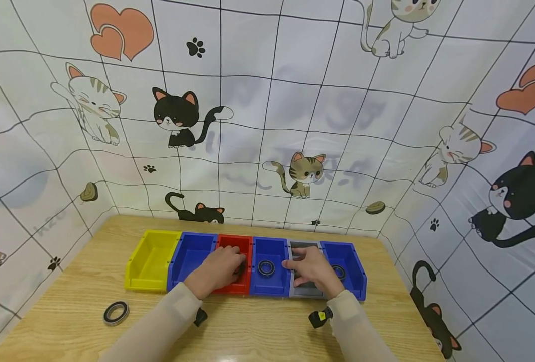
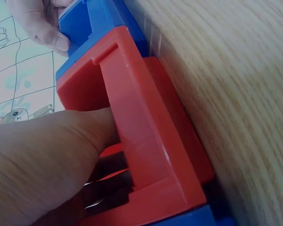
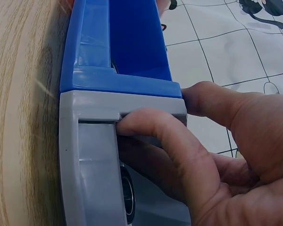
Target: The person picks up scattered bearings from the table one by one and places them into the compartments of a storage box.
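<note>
Yellow bin (image 1: 149,259) at the row's left end; a dark ring (image 1: 115,312), perhaps a bearing, lies apart.

Both arms are stretched forward in pale sleeves, a small black device strapped at each wrist. The left hand (image 1: 219,269) is held palm down with fingers curled downward. The right hand (image 1: 309,268) is likewise lowered, its fingers (image 3: 153,129) bent and its thumb extended.

Bins sit wall-to-wall, no gap btwn them. My left hand (image 1: 219,269) fills the red bin (image 1: 233,246); yellow bin (image 1: 151,259) open. Bare table (image 1: 258,327) in front, one loose ring (image 1: 115,312) at left.
</note>
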`<state>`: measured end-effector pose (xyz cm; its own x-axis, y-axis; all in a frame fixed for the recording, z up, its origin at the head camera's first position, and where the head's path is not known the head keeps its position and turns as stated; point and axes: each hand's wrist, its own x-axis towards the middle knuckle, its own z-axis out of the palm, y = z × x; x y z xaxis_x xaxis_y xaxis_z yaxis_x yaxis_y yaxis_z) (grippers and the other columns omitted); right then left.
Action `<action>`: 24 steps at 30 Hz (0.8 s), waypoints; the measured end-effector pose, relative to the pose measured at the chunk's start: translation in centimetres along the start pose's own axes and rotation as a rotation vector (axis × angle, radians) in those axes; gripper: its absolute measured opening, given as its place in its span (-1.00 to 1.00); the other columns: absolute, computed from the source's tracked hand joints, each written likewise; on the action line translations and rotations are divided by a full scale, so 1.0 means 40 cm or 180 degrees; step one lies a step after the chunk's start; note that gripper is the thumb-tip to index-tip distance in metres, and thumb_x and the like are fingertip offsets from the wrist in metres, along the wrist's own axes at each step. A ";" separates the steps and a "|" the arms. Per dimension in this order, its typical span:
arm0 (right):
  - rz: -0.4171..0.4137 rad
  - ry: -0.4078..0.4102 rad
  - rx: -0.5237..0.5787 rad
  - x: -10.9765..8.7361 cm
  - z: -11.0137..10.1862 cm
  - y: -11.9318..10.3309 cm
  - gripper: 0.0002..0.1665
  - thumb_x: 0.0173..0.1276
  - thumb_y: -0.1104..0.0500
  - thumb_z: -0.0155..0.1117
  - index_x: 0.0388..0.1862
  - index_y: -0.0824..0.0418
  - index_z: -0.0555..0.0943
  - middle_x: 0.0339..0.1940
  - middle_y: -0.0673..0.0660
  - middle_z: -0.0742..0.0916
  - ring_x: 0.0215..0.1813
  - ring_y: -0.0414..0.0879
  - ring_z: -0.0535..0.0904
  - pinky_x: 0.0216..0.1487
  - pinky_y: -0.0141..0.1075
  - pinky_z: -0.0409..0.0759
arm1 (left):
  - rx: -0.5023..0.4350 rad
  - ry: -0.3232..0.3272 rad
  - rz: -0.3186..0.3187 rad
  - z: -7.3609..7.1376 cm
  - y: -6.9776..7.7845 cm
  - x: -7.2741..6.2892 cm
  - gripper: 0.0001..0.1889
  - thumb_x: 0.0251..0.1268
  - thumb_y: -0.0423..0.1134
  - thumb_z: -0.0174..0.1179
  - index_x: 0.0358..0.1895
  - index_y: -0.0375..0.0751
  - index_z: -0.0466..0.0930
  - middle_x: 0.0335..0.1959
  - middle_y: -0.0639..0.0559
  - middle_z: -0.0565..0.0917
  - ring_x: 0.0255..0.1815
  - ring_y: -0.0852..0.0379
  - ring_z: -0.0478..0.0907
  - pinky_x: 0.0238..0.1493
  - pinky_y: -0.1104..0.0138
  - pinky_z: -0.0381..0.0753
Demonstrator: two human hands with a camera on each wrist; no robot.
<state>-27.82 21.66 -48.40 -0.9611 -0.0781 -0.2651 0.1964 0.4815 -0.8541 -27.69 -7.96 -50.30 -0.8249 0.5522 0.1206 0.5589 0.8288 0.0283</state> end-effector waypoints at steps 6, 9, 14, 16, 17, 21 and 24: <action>-0.0033 -0.0016 0.0011 0.000 -0.001 0.002 -0.14 0.58 0.13 0.65 0.74 0.32 0.55 0.47 0.44 0.80 -0.37 -0.02 0.83 -0.34 -0.17 0.91 | -0.0153 0.0123 0.0019 -0.023 0.006 -0.022 -0.72 0.36 -0.27 0.71 0.05 -0.18 0.89 -0.12 -0.07 0.80 -0.12 -0.01 0.69 0.01 0.11 0.87; -0.0034 -0.0018 0.0013 -0.001 -0.002 0.002 -0.13 0.58 0.12 0.65 0.74 0.32 0.54 0.47 0.45 0.79 -0.39 -0.02 0.84 -0.34 -0.16 0.92 | -0.0283 0.0246 0.0082 -0.040 0.006 -0.048 -0.71 0.39 -0.29 0.69 0.10 -0.18 0.89 -0.09 -0.06 0.80 -0.10 0.01 0.68 0.02 0.15 0.88; -0.0030 0.0003 -0.0007 0.000 0.000 0.003 -0.13 0.58 0.11 0.65 0.74 0.32 0.54 0.47 0.45 0.80 -0.38 -0.01 0.86 -0.33 -0.14 0.93 | -0.0497 0.0395 0.0170 -0.068 -0.005 -0.113 -0.72 0.42 -0.30 0.67 0.11 -0.17 0.90 -0.04 -0.02 0.79 -0.06 0.05 0.70 0.02 0.22 0.92; -0.0033 0.0012 -0.0007 -0.001 0.001 0.005 -0.13 0.58 0.11 0.65 0.74 0.31 0.55 0.46 0.44 0.81 -0.36 0.00 0.86 -0.33 -0.14 0.93 | -0.0534 0.0433 0.0192 -0.081 -0.009 -0.142 -0.71 0.40 -0.30 0.68 0.12 -0.15 0.90 0.00 -0.01 0.79 -0.03 0.05 0.72 0.05 0.23 0.93; -0.0040 0.0015 -0.0011 -0.002 0.001 0.005 -0.13 0.58 0.11 0.65 0.74 0.32 0.55 0.46 0.44 0.81 -0.33 -0.01 0.86 -0.33 -0.14 0.93 | -0.0548 0.0454 0.0212 -0.087 -0.011 -0.157 -0.71 0.40 -0.30 0.68 0.12 -0.13 0.90 0.01 0.00 0.79 -0.02 0.05 0.73 0.05 0.24 0.93; -0.0047 0.0028 -0.0012 -0.001 0.000 0.007 -0.12 0.57 0.11 0.66 0.74 0.32 0.55 0.45 0.43 0.82 -0.25 -0.01 0.88 -0.32 -0.14 0.93 | -0.0558 0.0599 0.0313 -0.100 -0.021 -0.219 -0.70 0.39 -0.29 0.69 0.12 -0.06 0.91 0.06 0.04 0.79 0.03 0.06 0.73 0.07 0.25 0.92; -0.0047 0.0024 -0.0006 0.001 0.000 0.009 -0.12 0.57 0.11 0.66 0.74 0.32 0.54 0.45 0.44 0.82 -0.17 -0.01 0.89 -0.31 -0.13 0.94 | -0.0540 0.0728 0.0415 -0.101 -0.035 -0.266 -0.70 0.36 -0.29 0.71 0.09 -0.03 0.91 0.06 0.06 0.79 0.01 0.06 0.71 0.04 0.28 0.91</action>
<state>-27.79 21.84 -48.71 -0.9653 -0.0787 -0.2492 0.1820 0.4820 -0.8571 -19.36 -15.34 -47.63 -0.7158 0.6021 0.3537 0.6807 0.7148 0.1607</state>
